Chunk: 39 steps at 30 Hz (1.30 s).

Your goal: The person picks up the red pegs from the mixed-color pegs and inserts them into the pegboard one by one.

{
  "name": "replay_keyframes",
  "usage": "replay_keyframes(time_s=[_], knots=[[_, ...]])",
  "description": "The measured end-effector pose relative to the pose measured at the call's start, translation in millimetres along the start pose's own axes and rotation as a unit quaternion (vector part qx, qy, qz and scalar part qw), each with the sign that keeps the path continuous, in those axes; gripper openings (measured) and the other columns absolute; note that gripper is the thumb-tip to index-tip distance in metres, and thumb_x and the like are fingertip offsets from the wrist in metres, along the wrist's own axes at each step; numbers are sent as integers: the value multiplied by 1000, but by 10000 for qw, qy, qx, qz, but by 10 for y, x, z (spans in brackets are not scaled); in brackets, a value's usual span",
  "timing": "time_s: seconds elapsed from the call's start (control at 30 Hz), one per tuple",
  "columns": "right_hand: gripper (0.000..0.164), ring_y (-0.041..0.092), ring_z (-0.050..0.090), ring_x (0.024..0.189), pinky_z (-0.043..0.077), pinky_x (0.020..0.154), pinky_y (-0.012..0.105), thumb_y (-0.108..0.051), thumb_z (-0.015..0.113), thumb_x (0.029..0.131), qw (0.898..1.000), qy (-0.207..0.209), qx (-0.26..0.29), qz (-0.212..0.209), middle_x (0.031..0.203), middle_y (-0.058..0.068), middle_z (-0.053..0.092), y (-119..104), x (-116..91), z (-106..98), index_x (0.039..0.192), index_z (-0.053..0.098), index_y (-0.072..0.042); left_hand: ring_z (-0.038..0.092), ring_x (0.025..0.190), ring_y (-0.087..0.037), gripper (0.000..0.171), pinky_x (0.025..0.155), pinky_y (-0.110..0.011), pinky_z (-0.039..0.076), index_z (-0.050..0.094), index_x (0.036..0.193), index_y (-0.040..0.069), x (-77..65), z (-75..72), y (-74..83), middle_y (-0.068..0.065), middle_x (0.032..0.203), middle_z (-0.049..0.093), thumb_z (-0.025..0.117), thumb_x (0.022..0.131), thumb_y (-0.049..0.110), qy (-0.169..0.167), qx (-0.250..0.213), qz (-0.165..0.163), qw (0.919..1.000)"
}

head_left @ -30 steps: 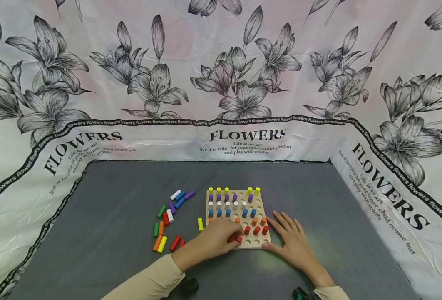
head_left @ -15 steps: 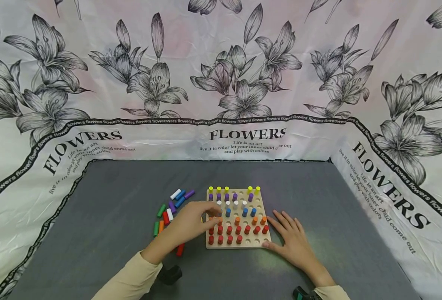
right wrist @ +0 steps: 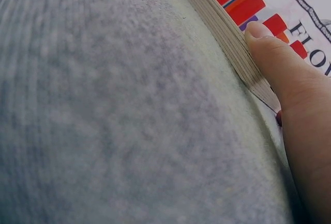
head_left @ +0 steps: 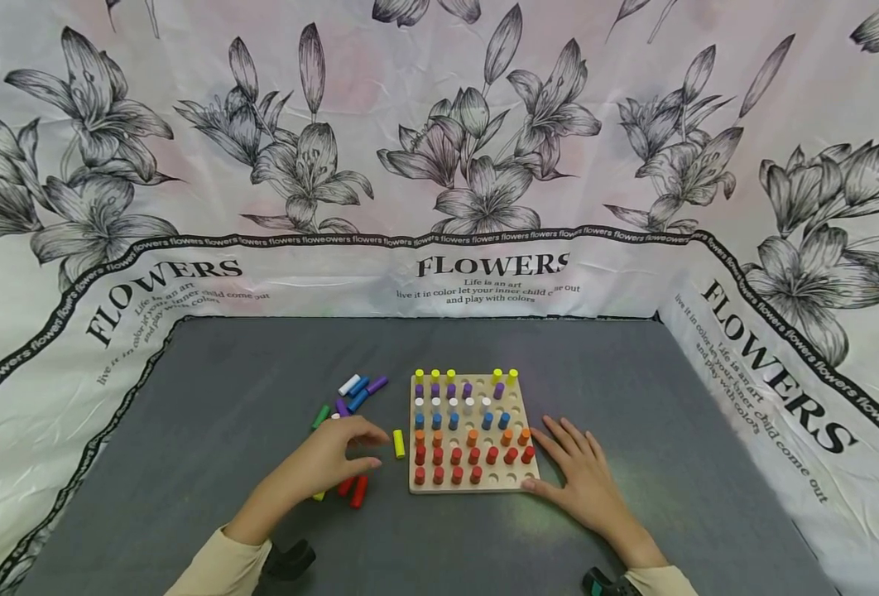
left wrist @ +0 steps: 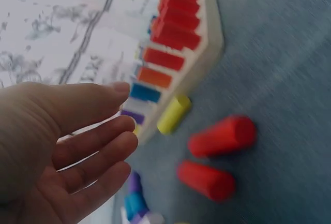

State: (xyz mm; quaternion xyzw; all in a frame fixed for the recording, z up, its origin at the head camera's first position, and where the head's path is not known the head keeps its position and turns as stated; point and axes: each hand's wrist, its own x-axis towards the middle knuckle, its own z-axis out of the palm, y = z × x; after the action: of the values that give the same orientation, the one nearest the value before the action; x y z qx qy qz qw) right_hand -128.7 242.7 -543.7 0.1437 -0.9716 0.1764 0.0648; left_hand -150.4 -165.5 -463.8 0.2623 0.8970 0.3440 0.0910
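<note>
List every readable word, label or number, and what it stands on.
"FLOWERS": three times, on the printed cloth.
"Life is an art": beneath the middle heading.
"live it in color let your inner child": then, ending creased.
"and play with colors": below that.
"flowers": repeated along the black band.
Small side print: partly too small to read.

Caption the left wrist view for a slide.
Empty left hand in the foreground; two red pegs and a yellow peg lie loose near the pegboard.

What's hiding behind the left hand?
In the head view, a yellow peg and a red peg peek out below the left hand, a white peg above it. Anything fully covered by the hand can't be seen.
</note>
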Motion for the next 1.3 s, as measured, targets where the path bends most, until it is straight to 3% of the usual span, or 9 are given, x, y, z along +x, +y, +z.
replay_keyframes(time_s=[0.23, 0.53, 0.87, 1.3], knots=[[80, 38, 27, 149, 16, 114, 67, -62, 70, 80, 10000, -22, -13, 22, 159, 7, 38, -20, 4, -20, 148, 47, -25, 67, 103, -20, 36, 88, -36, 56, 69, 118, 11, -160, 16, -235, 0, 114, 70, 78, 85, 23, -186, -88, -237, 9995], [81, 38, 26, 149, 14, 115, 68, -63, 69, 81, 9999, -77, 25, 81, 160, 8, 37, -32, -9, -29, 149, 46, -25, 63, 109, -19, 43, 94, -44, 51, 70, 118, 21, -295, 19, -425, 8, 115, 66, 82, 79, 34, -288, 516, 93, 9982], [80, 39, 28, 148, 15, 113, 68, -64, 68, 81, 10000, -52, -2, 36, 159, 8, 37, -34, -10, -21, 149, 46, -26, 59, 111, -17, 43, 96, -43, 50, 69, 120, 25, -337, 29, -481, 10, 118, 62, 82, 80, 31, -439, 368, 25, 9984], [80, 39, 28, 147, 15, 113, 68, -64, 69, 80, 10000, 75, 8, -33, 159, 8, 38, -5, -3, 8, 148, 47, -26, 59, 110, -18, 40, 95, -42, 50, 69, 116, 26, -333, 48, -497, 11, 116, 61, 83, 79, 27, -270, 372, 84, 9989]])
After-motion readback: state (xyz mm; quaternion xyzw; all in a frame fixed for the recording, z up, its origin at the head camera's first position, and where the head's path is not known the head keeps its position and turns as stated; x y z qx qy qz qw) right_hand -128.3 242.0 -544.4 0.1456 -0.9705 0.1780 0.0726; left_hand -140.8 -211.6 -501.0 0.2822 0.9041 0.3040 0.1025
